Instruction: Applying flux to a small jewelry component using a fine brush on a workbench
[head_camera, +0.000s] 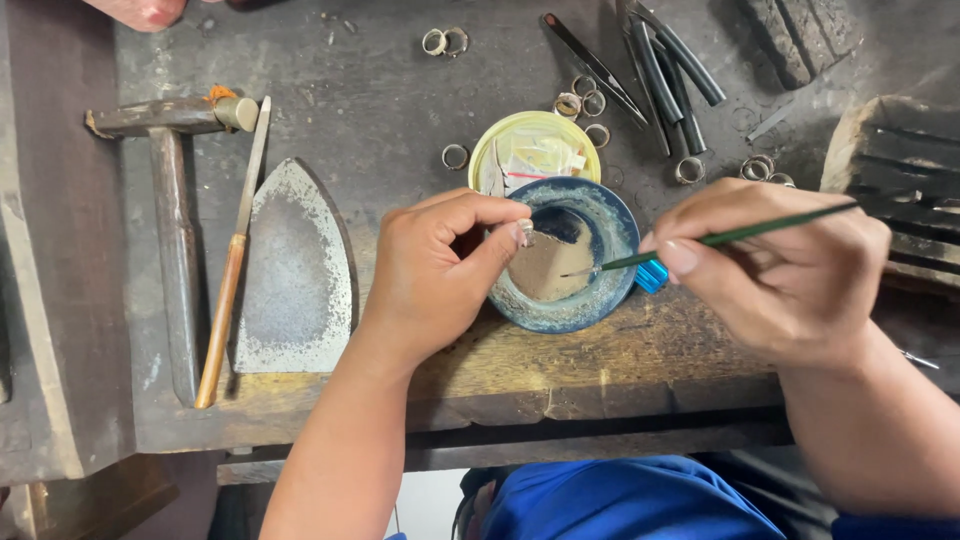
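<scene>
My left hand (440, 270) pinches a small silver ring (525, 233) between thumb and forefinger, right over the rim of a blue bowl (612, 225) holding a greyish liquid. In my right hand (780, 265) is a thin green brush (745, 234), its tip dipped into the bowl. A yellow-rimmed round lid (535, 150) with small scraps in it sits just behind the bowl. Several loose metal rings (580, 100) lie scattered on the dark wooden bench (380, 100).
A hammer (175, 200), a long file with a wooden handle (232, 260) and a flat iron-shaped metal plate (295, 275) lie at left. Tweezers (595, 68) and dark pliers handles (670, 70) rest at the back. A charred block (900, 170) stands at right.
</scene>
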